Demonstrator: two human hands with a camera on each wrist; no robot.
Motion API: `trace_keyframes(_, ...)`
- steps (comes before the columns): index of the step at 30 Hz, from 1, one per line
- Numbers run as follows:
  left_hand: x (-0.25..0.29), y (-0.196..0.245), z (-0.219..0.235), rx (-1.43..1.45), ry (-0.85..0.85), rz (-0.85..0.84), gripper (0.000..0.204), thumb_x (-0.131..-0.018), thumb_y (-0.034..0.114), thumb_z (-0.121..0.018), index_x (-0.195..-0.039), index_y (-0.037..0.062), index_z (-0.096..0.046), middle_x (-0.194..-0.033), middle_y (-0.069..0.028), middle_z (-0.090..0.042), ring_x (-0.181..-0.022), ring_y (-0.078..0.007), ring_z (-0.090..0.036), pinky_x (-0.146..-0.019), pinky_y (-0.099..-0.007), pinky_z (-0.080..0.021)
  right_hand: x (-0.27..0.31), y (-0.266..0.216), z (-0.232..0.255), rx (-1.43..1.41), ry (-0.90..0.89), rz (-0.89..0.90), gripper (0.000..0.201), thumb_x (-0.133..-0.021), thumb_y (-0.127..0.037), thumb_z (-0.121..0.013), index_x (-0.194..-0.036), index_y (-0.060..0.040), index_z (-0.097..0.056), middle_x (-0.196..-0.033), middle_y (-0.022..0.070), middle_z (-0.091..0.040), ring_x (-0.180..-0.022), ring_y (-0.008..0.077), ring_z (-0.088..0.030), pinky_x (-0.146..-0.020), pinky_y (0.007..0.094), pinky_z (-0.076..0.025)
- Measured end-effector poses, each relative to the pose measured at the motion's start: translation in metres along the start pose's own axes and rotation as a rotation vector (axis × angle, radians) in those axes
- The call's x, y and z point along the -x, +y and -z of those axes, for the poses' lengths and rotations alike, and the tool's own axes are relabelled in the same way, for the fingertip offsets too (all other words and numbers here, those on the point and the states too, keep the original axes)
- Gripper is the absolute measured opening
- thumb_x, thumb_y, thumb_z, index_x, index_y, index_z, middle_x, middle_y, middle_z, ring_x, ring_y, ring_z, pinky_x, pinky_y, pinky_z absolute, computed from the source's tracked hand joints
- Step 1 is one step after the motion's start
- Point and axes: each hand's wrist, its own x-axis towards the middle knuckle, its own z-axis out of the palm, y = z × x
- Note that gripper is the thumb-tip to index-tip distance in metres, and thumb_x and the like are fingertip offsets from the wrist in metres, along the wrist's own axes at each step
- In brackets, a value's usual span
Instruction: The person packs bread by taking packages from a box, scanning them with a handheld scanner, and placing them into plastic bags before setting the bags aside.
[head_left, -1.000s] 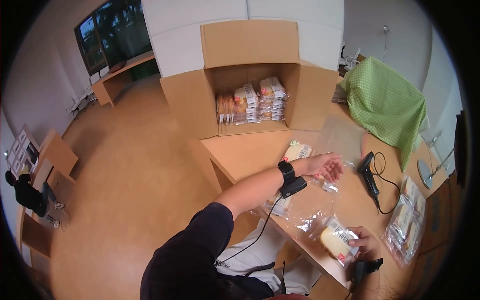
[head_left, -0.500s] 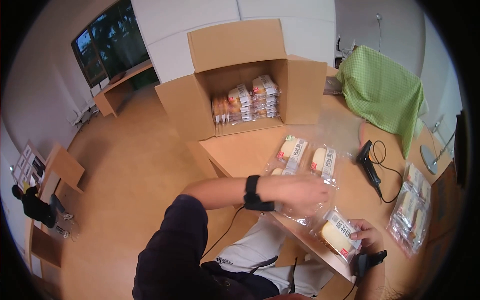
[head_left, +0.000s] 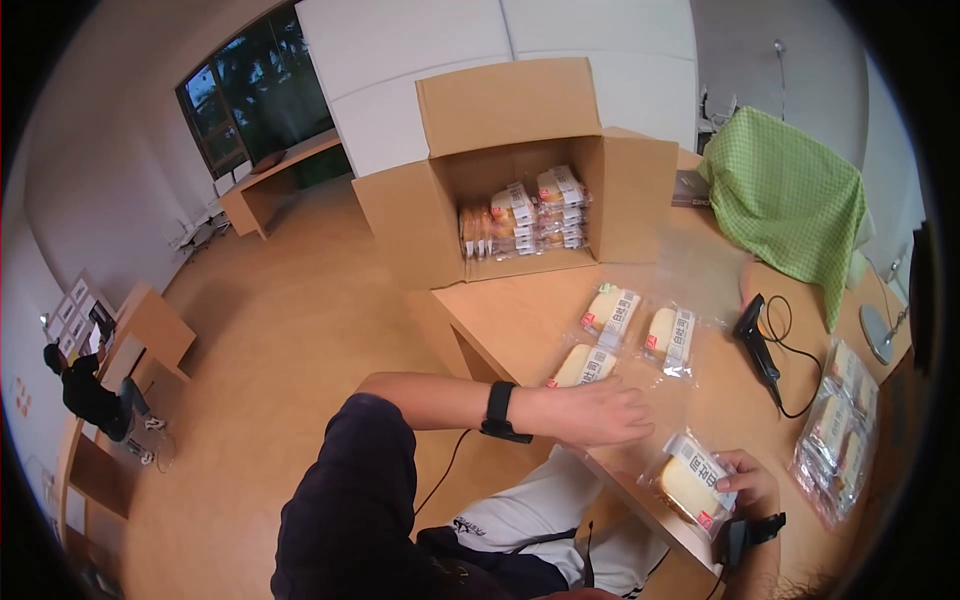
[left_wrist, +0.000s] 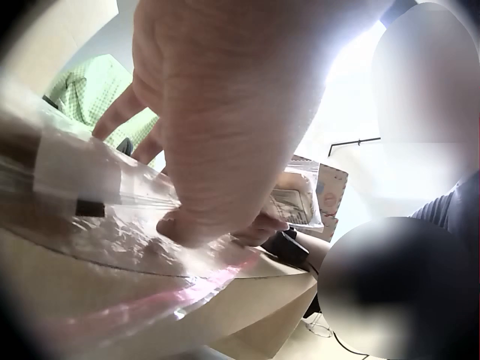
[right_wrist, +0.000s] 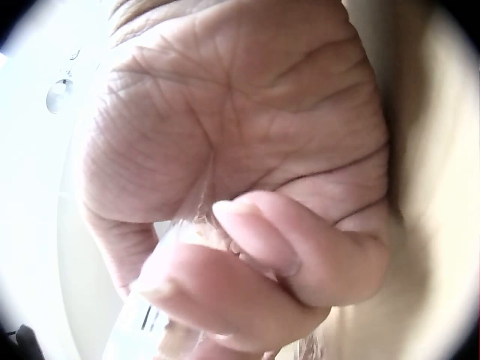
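Note:
My right hand (head_left: 752, 482) grips a clear-wrapped pack of white toast (head_left: 690, 482) by its right side, at the table's near edge. In the right wrist view, curled fingers (right_wrist: 225, 292) hold crinkled clear wrapping. My left hand (head_left: 605, 410) reaches across the table, palm down, over a large clear plastic bag (left_wrist: 135, 247). The left wrist view shows its fingers spread and fairly straight, with the thumb low against the plastic. Beyond this hand lie three more toast packs (head_left: 612, 312), (head_left: 668, 340), (head_left: 583, 366), face up amid clear plastic; the nearest is partly covered by the hand.
An open cardboard box (head_left: 525, 270) at the back holds several stacked packs. To the right lie a black barcode scanner (head_left: 757, 350) with its cable and a filled clear bag (head_left: 835, 435). A green checked cloth (head_left: 785, 205) drapes something behind. Another person sits far left.
My left hand has come down and toward me from above the toast packs, turning palm down and uncovering more of them. The right hand keeps its hold on the toast pack.

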Motion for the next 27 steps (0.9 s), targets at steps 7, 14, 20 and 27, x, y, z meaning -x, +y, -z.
trace_keyframes(7, -0.020, -0.001, -0.013, 0.028, 0.019, 0.160, 0.010, -0.073, 0.011, -0.060, -0.079, 0.0032, -0.059, -0.083, -0.0072, -0.057, -0.083, -0.0227, -0.059, -0.062, -0.0347, -0.048, 0.001, -0.001, 0.002, 0.188, -0.162, -0.172, 0.054, -0.067, -0.008, -0.069, -0.115, 0.0152, -0.059, -0.105, 0.0185, -0.069, -0.091, 0.0240, -0.068, -0.085, 0.0295, -0.051)
trace_keyframes(14, -0.060, -0.004, -0.022, 0.163, 0.231, 0.222, 0.010, -0.068, 0.010, -0.062, -0.065, 0.0021, -0.057, -0.069, -0.0117, -0.056, -0.069, -0.0290, -0.059, -0.062, -0.0390, -0.050, 0.000, -0.001, -0.010, 0.007, -0.170, -0.115, 0.064, -0.062, -0.007, -0.071, -0.120, 0.0142, -0.054, -0.112, 0.0189, -0.065, -0.103, 0.0264, -0.065, -0.091, 0.0311, -0.048)
trace_keyframes(20, -0.066, -0.001, -0.023, 0.177, 0.268, 0.276, 0.009, -0.066, 0.012, -0.062, -0.063, 0.0038, -0.059, -0.067, -0.0110, -0.057, -0.071, -0.0285, -0.061, -0.063, -0.0388, -0.050, 0.008, -0.013, -0.017, -0.016, -0.201, 0.006, 0.067, -0.065, -0.004, -0.070, -0.126, 0.0105, -0.047, -0.115, 0.0191, -0.062, -0.107, 0.0259, -0.063, -0.091, 0.0296, -0.048)
trace_keyframes(27, -0.067, -0.004, -0.017, 0.163, 0.256, 0.289, 0.010, -0.076, 0.011, -0.063, -0.070, 0.0026, -0.064, -0.073, -0.0104, -0.061, -0.071, -0.0271, -0.063, -0.060, -0.0373, -0.052, 0.012, -0.012, -0.014, -0.072, -0.223, 0.105, 0.045, -0.081, -0.004, -0.067, -0.123, 0.0027, -0.053, -0.082, 0.0126, -0.068, -0.061, 0.0165, -0.067, -0.044, 0.0202, -0.046)
